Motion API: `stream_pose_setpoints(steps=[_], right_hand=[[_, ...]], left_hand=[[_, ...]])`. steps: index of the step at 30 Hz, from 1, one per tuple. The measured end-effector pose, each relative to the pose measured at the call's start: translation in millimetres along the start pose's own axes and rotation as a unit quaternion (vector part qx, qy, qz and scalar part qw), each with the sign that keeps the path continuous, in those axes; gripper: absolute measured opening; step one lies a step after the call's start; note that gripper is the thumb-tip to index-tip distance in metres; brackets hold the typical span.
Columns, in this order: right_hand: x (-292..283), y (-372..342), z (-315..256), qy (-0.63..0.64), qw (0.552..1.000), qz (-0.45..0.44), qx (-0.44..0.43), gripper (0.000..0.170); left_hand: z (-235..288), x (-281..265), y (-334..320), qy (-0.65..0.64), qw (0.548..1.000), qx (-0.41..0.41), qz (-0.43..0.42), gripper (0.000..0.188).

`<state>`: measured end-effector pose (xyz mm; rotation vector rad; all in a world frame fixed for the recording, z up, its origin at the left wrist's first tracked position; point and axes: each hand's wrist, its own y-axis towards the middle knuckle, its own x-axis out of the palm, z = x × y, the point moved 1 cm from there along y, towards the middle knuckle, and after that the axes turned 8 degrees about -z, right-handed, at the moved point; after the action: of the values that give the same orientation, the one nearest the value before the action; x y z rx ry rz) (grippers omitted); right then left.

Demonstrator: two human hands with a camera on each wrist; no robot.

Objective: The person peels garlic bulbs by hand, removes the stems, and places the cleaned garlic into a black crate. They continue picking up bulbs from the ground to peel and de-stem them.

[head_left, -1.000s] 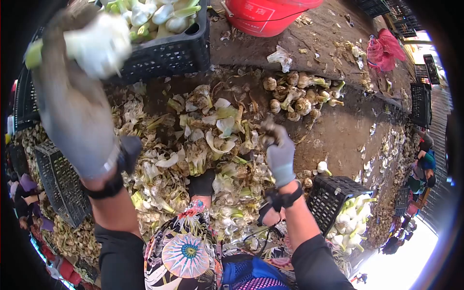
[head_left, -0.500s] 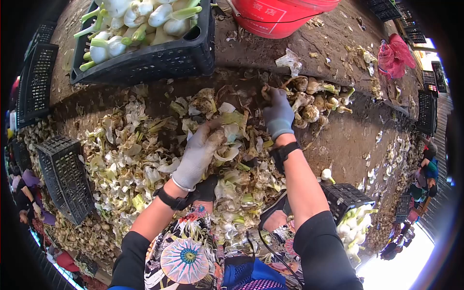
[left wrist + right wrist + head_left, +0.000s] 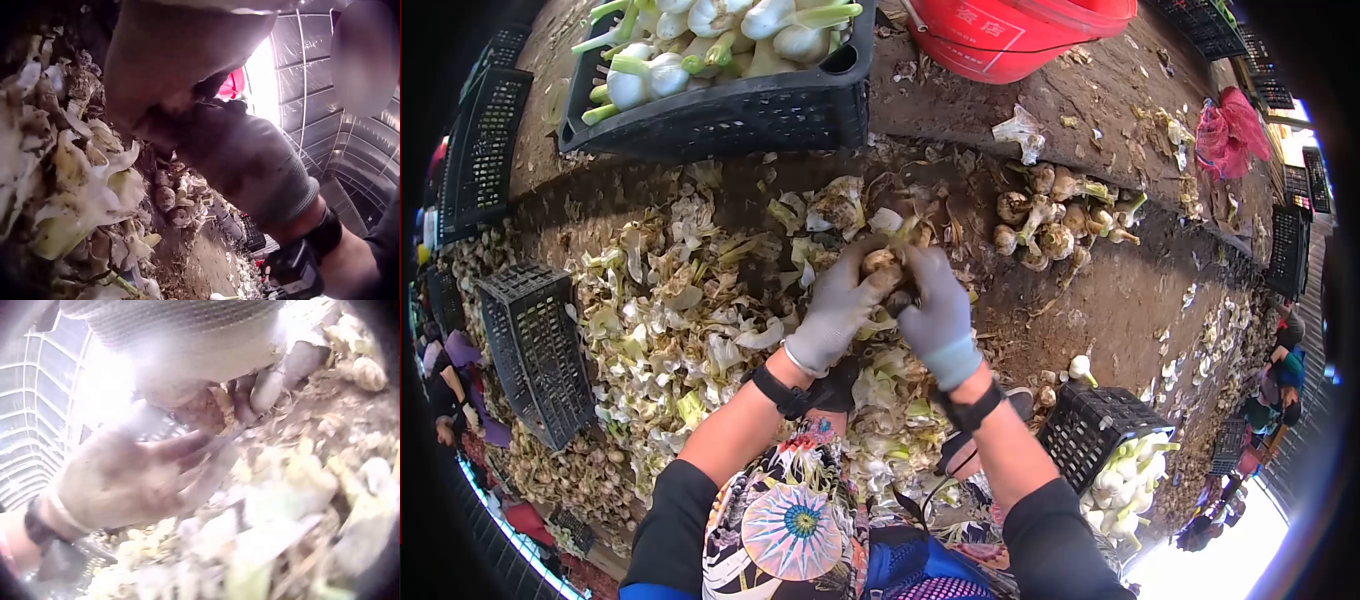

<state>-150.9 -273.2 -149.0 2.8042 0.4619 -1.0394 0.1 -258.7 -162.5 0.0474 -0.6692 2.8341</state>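
Both gloved hands meet over the heap of peelings, in the middle of the head view. Between them is a brown, dirt-coated garlic bulb (image 3: 882,262), its pale stalk pointing away from the body. My left hand (image 3: 832,312) holds the bulb from the left, fingers around its side. From the right, my right hand (image 3: 940,312) grips the same bulb at its upper side, the fingertips partly hidden. The right wrist view shows the bulb's flaky skin (image 3: 222,411) between the two gloves. A pile of unpeeled garlic bulbs (image 3: 1055,225) lies to the right on the soil.
Ahead on a raised ledge stand a black crate (image 3: 720,120) of cleaned garlic and a red bucket (image 3: 1020,40). Loose garlic skins (image 3: 690,320) cover the ground around the feet. A tipped crate (image 3: 1100,430) spills white bulbs at right; another crate (image 3: 535,350) stands left.
The left hand let a white bulb go near the crate and came down to the middle. From the unpeeled pile the right hand has moved left, bringing a garlic bulb to the left hand.
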Motion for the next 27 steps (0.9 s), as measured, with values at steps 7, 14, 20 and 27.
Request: stream_pose_setpoints(steps=[7,14,20,27], right_hand=[[1.8,-17.0,32.5,0.273,0.931,0.024,0.24,0.024],[5.9,-19.9,8.1,0.238,0.926,-0.057,0.286,0.029],[-8.4,-25.2,-1.4,0.28,0.949,-0.027,0.143,0.022],[-12.1,-23.4,-4.5,0.412,0.876,-0.106,0.227,0.021]], left_hand=[[7.2,-0.2,-17.5,-0.094,0.995,-0.028,-0.037,0.052],[10.8,-2.5,-26.7,-0.052,0.998,0.01,-0.02,0.051],[5.1,-2.8,-28.1,-0.169,0.983,-0.035,-0.057,0.055],[9.2,-7.6,-41.5,-0.266,0.962,-0.037,-0.044,0.044]])
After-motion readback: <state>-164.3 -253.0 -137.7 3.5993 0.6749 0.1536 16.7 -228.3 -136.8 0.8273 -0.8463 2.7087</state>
